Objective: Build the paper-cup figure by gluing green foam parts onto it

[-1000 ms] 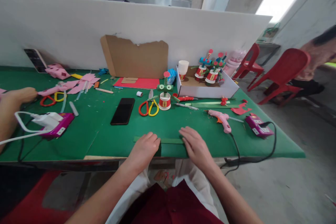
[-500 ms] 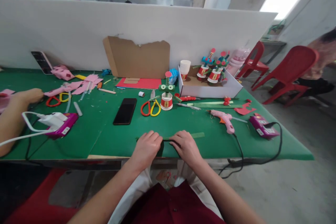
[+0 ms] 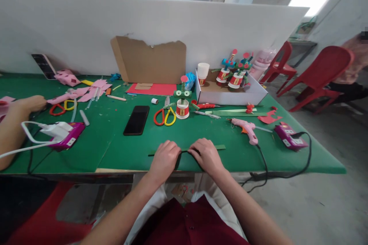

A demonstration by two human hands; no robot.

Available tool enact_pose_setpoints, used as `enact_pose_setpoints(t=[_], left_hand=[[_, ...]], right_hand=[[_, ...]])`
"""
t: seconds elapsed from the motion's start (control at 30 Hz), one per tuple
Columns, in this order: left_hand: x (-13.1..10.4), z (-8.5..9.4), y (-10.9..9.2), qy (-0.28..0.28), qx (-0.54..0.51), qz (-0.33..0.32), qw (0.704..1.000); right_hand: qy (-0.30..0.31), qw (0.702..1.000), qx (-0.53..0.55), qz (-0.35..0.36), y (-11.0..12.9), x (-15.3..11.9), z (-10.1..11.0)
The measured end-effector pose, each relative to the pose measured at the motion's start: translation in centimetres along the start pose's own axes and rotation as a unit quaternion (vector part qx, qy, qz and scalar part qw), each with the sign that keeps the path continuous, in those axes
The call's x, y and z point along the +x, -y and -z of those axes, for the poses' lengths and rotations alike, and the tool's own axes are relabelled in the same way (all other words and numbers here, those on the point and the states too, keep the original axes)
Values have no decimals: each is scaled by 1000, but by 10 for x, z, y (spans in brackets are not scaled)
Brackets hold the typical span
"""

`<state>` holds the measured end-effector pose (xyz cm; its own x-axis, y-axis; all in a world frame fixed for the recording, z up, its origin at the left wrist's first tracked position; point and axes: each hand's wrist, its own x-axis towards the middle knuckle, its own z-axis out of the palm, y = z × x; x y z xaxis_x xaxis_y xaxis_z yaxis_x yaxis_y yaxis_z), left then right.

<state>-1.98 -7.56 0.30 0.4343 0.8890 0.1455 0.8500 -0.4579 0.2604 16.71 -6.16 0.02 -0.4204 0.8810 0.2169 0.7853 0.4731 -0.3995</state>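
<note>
At the near edge of a green-covered worktop, a person's left hand and right hand sit close together on a long, thin dark-green paper strip. The fingers of both hands are curled down over the strip's middle, pressing or pinching it; whether they grip it fully cannot be told. The strip lies flat along the worktop edge, its ends poking out beyond each hand.

Just behind the hands stand a small red-and-white paper-cup figure with green spiral arms, a pair of red-and-yellow-handled scissors and a black smartphone lying face up. To the right lie a pink glue gun and a magenta power strip. A white cardboard box farther back holds more cup figures. At the far left, another person's forearm rests on the worktop beside a second magenta power strip.
</note>
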Motion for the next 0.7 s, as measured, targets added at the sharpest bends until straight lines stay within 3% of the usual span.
enact_pose_setpoints(t=[0.3, 0.7], left_hand=[[8, 7, 1, 13, -32, 86, 996], [20, 17, 9, 79, -31, 81, 993]], right_hand=[[32, 997, -34, -58, 3, 8, 5], [63, 993, -13, -95, 6, 17, 12]])
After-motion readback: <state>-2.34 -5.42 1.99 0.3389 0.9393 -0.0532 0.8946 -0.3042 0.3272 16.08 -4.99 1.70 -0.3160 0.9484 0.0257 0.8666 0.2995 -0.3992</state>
